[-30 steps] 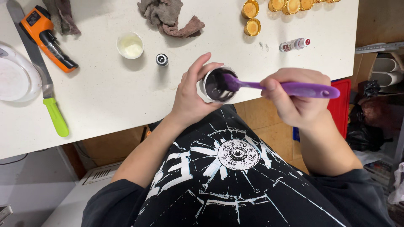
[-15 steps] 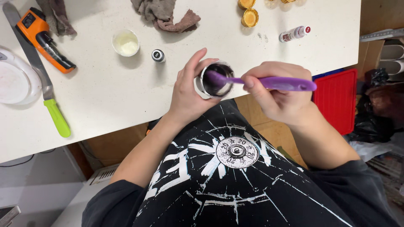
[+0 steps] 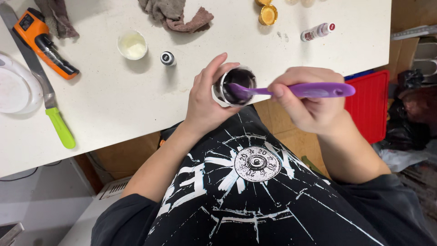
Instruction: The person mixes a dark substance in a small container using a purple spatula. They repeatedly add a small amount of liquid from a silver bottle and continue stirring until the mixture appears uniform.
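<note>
My left hand (image 3: 205,102) grips a small round cup (image 3: 222,91) with dark purple liquid inside, held at the near edge of the white table (image 3: 136,100). My right hand (image 3: 309,102) holds a purple plastic spoon (image 3: 309,90) by its handle. The spoon's bowl is dipped into the cup's dark contents. Both hands hover just over the table edge, above my lap in a black printed shirt.
On the table lie a small white cup of pale cream (image 3: 132,45), a tiny dark-capped bottle (image 3: 167,58), a brown rag (image 3: 175,13), an orange tool (image 3: 43,41), a green-handled knife (image 3: 52,114), a white plate (image 3: 13,89), gold lids (image 3: 268,13) and a small tube (image 3: 317,31). A red bin (image 3: 371,105) stands right.
The view has shifted slightly, and both hands with the cup sit a little lower and left in frame. The spoon stays in the cup, its handle angle changing a little.
</note>
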